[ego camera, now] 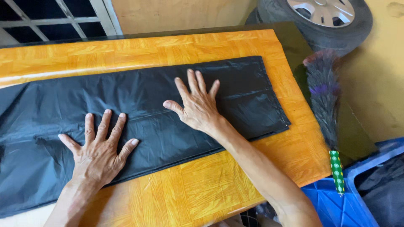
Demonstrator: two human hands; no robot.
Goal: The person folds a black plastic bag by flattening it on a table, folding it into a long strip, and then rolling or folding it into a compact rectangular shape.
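We are pressing the black plastic bag (139, 113) flat, left hand (97, 153) and right hand (198, 107) spread open, gripping nothing; smoothing outward evenly avoids creases.

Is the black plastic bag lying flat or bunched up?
Flat: black plastic bag lies spread on the table, both palms pressing it.

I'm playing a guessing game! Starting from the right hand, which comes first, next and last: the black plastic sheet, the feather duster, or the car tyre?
1. Black plastic sheet: directly under the right hand, touching it.
2. Feather duster: off to the right, at the table's edge.
3. Car tyre: farthest, top right, against the wall.
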